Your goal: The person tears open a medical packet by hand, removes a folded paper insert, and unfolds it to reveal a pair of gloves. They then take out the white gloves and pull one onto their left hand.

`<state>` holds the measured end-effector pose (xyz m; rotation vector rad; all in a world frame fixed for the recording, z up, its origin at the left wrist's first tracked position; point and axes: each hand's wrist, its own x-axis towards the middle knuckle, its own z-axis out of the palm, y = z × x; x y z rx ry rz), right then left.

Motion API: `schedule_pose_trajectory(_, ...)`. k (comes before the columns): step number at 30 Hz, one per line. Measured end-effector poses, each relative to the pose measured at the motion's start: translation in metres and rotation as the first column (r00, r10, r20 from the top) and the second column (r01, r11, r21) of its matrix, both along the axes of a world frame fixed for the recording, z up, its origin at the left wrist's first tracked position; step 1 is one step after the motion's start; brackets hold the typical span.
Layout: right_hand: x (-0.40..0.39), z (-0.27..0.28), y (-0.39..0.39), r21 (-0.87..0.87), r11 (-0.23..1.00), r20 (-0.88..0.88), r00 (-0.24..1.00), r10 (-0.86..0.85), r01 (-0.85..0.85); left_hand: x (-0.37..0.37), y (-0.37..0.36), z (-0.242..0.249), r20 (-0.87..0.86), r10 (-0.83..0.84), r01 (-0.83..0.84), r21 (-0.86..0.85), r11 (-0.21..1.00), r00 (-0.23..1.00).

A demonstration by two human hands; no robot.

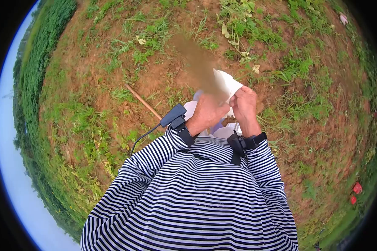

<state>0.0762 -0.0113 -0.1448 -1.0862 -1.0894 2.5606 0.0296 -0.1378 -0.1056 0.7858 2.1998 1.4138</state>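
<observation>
In front of my chest, a white sheet, paper or thin bag (229,85), stands up between my hands. My right hand (245,104) is closed on its right edge, thumb and fingers pinched together. Close beside it on the left, my left hand (207,112) is curled with its back up, and its fingertips are hidden, so what it grips cannot be made out. A brown blurred streak (199,65) extends up and left from the sheet. Below the hands lie pale pink and white pieces (225,131) against the striped shirt.
Reddish soil with weeds (155,75) surrounds me. A wooden stick (143,101) lies on the ground at the left. Red objects (357,188) lie far right, and a pale pink item (343,19) at the upper right. Dense green plants (37,54) line the left.
</observation>
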Motion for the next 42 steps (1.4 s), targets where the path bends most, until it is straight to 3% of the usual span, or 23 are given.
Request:
schedule_pose_trajectory(3,0.001,-0.01,0.002,-0.045,0.995,-0.083,0.992,-0.097,0.094,0.0,0.001,0.0,0.095,-0.026,0.033,-0.071,0.997,0.995)
schedule_pose_trajectory(7,-0.002,-0.005,-0.002,-0.161,0.974,-0.2,0.961,-0.192,0.161,0.004,0.004,0.003,0.118,0.004,-0.003,-0.017,1.0,0.993)
schedule_pose_trajectory(10,-0.004,0.009,-0.005,-0.193,0.974,-0.259,0.951,-0.168,0.12,0.001,0.005,0.001,0.145,0.02,-0.02,-0.005,1.0,0.989)
schedule_pose_trajectory(13,0.0,0.003,-0.006,-0.033,0.999,-0.262,0.965,-0.003,-0.006,-0.002,0.002,-0.001,0.143,0.018,-0.023,0.032,0.999,0.99)
schedule_pose_trajectory(14,0.004,0.001,-0.003,0.142,0.984,-0.23,0.964,0.135,-0.104,-0.001,0.0,0.002,0.155,0.016,-0.018,0.015,1.0,0.988)
schedule_pose_trajectory(16,0.004,0.001,0.002,0.458,0.835,-0.104,0.915,0.389,-0.303,0.0,-0.004,0.006,0.175,0.024,-0.025,0.007,1.0,0.984)
schedule_pose_trajectory(19,0.0,0.015,0.007,0.9,0.358,-0.024,0.791,0.612,-0.249,0.003,-0.011,0.002,0.205,0.036,-0.04,0.012,0.999,0.978)
schedule_pose_trajectory(20,-0.001,0.017,0.009,0.912,0.312,0.013,0.777,0.629,-0.267,0.006,-0.012,-0.002,0.218,0.041,-0.043,0.002,0.999,0.975)
schedule_pose_trajectory(23,-0.01,-0.006,0.023,0.921,-0.119,0.355,0.675,0.647,-0.371,0.005,-0.016,-0.015,0.26,0.053,-0.065,0.039,0.997,0.964)
schedule_pose_trajectory(24,-0.013,0.001,0.017,0.96,0.05,0.183,0.751,0.634,-0.276,0.005,-0.014,-0.018,0.285,0.071,-0.09,0.054,0.994,0.956)
schedule_pose_trajectory(28,-0.025,0.022,0.007,0.752,0.502,0.098,0.826,0.555,-0.427,0.001,-0.017,-0.03,0.315,0.057,-0.083,0.07,0.994,0.947)
schedule_pose_trajectory(30,-0.03,0.009,0.002,0.582,0.677,-0.003,0.832,0.555,-0.45,0.004,-0.018,-0.021,0.352,0.077,-0.094,0.032,0.995,0.933)
schedule_pose_trajectory(32,-0.03,0.006,-0.001,0.305,0.824,-0.11,0.842,0.528,-0.477,0.011,-0.02,-0.01,0.427,0.112,-0.154,0.063,0.986,0.897)
schedule_pose_trajectory(34,-0.041,0.013,-0.01,0.034,0.922,-0.286,0.88,0.378,-0.385,0.004,-0.022,0.004,0.456,0.121,-0.18,0.087,0.98,0.882)
schedule_pose_trajectory(37,-0.059,0.02,-0.011,-0.189,0.924,-0.392,0.888,0.239,-0.332,-0.003,-0.028,0.011,0.486,0.154,-0.222,0.085,0.971,0.86)
schedule_pose_trajectory(38,-0.066,0.016,-0.013,-0.157,0.932,-0.403,0.883,0.241,-0.326,-0.008,-0.031,0.004,0.456,0.139,-0.188,0.063,0.98,0.879)
schedule_pose_trajectory(40,-0.068,0.023,-0.013,-0.047,0.959,-0.373,0.896,0.242,-0.279,-0.017,-0.029,0.014,0.57,0.124,-0.255,0.157,0.954,0.813)
schedule_pose_trajectory(41,-0.085,0.039,-0.022,-0.094,0.96,-0.378,0.901,0.212,-0.265,-0.025,-0.031,0.017,0.57,0.095,-0.265,0.224,0.938,0.816)
schedule_pose_trajectory(42,-0.101,0.055,-0.03,-0.141,0.958,-0.381,0.907,0.181,-0.25,-0.033,-0.038,0.025,0.542,0.123,-0.242,0.153,0.958,0.831)
